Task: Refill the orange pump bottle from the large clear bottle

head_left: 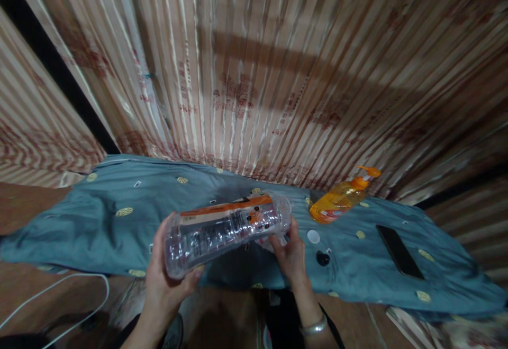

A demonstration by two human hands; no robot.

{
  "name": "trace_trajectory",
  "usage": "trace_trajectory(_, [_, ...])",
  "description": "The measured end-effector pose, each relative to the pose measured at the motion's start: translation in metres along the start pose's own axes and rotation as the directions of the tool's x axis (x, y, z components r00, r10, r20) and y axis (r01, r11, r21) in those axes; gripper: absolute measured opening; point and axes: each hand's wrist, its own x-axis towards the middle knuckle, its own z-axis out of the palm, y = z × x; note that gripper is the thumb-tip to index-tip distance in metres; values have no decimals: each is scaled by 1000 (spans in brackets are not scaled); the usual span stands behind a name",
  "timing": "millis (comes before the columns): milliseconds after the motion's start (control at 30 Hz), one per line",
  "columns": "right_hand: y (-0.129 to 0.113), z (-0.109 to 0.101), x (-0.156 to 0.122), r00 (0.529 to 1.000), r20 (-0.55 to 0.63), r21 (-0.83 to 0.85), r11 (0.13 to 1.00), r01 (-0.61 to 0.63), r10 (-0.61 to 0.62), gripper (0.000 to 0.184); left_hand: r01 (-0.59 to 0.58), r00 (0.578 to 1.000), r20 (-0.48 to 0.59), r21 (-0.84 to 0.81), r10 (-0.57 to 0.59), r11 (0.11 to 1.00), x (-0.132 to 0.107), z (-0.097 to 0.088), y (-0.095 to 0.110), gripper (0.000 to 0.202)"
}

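Observation:
A large clear plastic bottle point(222, 240) with an orange and beige printed label lies sideways in the air between my hands, above the bed-like surface. My left hand point(170, 280) wraps round its left end, thumb underneath. At the other end, my right hand point(291, 253) grips the lower right edge, and a silver bangle circles that wrist. Something pale and thin point(272, 242) shows by the right thumb; I cannot make out what it is. A small white disc point(313, 236) and a small black object point(323, 258) lie just right of my right hand.
An orange pump bottle point(337, 200) leans over at the back right. A dark phone point(399, 252) lies farther right. Everything rests on teal patterned fabric point(138, 227). A pleated curtain point(238, 73) hangs behind, and a white cable point(79, 276) loops at lower left.

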Motion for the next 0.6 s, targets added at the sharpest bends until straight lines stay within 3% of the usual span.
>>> trace_trajectory(433, [1, 3, -1, 999, -26, 21, 1000, -22, 22, 76, 66, 998, 0, -20, -66, 998, 0, -3, -5, 111])
trace_trajectory(600, [1, 2, -1, 1000, -31, 17, 1000, 2, -1, 68, 56, 998, -5, -24, -56, 998, -1, -2, -6, 110])
